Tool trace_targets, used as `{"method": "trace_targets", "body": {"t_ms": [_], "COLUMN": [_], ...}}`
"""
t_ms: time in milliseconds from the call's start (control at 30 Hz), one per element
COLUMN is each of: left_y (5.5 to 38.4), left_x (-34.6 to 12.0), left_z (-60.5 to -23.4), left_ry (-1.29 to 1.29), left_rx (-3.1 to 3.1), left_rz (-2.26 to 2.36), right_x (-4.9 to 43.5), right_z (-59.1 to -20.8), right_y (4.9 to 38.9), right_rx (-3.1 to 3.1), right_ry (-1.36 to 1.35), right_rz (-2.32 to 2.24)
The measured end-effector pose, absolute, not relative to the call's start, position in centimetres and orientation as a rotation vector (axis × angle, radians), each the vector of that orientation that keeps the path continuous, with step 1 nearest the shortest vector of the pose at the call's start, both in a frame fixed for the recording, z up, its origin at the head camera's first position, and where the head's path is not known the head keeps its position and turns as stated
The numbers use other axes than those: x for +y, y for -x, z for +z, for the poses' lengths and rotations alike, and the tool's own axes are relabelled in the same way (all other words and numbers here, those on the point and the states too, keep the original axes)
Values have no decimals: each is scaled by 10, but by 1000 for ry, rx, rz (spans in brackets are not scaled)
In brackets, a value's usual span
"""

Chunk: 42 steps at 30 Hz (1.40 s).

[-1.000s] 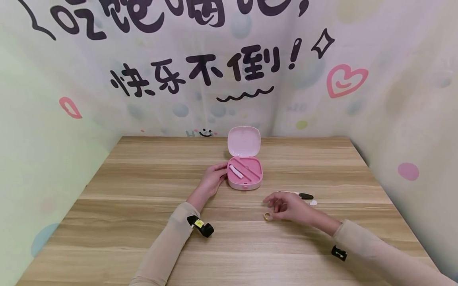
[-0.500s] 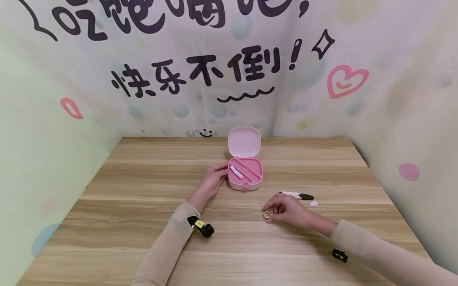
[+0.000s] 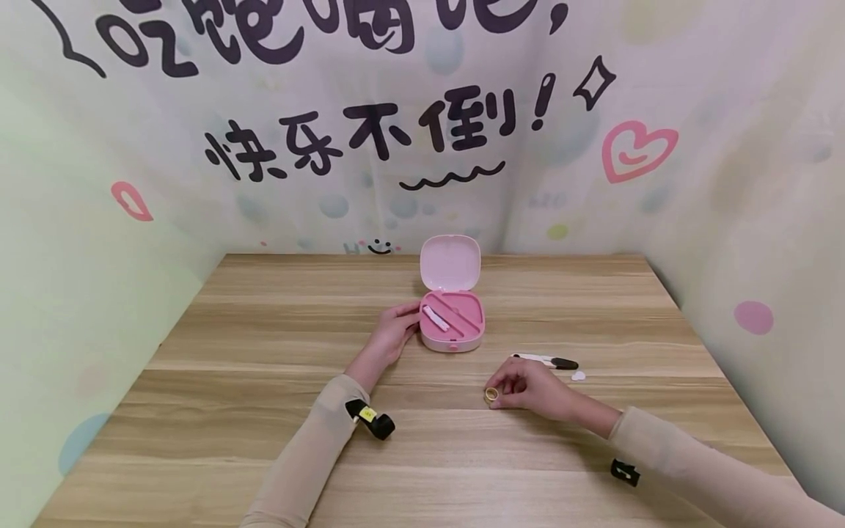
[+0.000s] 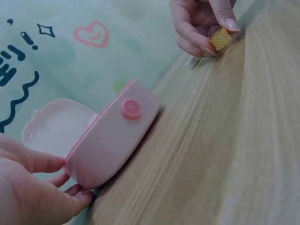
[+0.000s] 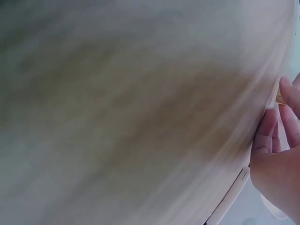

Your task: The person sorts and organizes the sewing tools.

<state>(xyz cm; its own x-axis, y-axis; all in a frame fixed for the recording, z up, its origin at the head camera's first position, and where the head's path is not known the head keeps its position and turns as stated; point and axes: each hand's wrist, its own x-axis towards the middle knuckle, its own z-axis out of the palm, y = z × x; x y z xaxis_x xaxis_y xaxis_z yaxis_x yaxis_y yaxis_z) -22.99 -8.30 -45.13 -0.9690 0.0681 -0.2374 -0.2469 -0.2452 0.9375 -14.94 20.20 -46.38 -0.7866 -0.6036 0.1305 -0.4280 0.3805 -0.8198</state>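
Note:
A pink case (image 3: 452, 343) stands on the table with its pale lid (image 3: 450, 262) raised. One of its slanted compartments holds a slim white item (image 3: 436, 318), too small to identify. My left hand (image 3: 389, 334) touches the case's left side, fingertips against its edge and lower corner. Between thumb and forefinger, my right hand (image 3: 535, 389) pinches a gold ring (image 3: 491, 394) low over the table. From the left wrist view, the ring (image 4: 220, 39) has a wide, bumpy band. Only a sliver of the ring (image 5: 280, 98) shows in the right wrist view.
Beyond the right hand lies a slender white tool with a black end (image 3: 564, 363), partly hidden by that hand. A small white rounded piece (image 3: 578, 375) is close by. The wood-grain table (image 3: 297, 293) meets a printed cloth backdrop (image 3: 297, 205) behind the case.
My right fingers have drawn in around the ring, which has shifted slightly up and left in the head view. The left hand and the case have stayed in place.

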Motion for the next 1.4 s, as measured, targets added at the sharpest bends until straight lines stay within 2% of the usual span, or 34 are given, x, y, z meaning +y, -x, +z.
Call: {"method": "trace_targets", "body": {"t_ms": [367,1400], "left_y": [231,232], "left_x": [-83,-85], "left_z": [-455,-454], "left_ry": [203,220], "left_rx": [1793,1807], "left_rz": [2327,2312], "right_x": [196,161], "right_z": [-455,-429], "right_y": [154,177], "right_rx": [2458,2720], "right_ry": [784,598], "right_rz": [-1348,-1466]}}
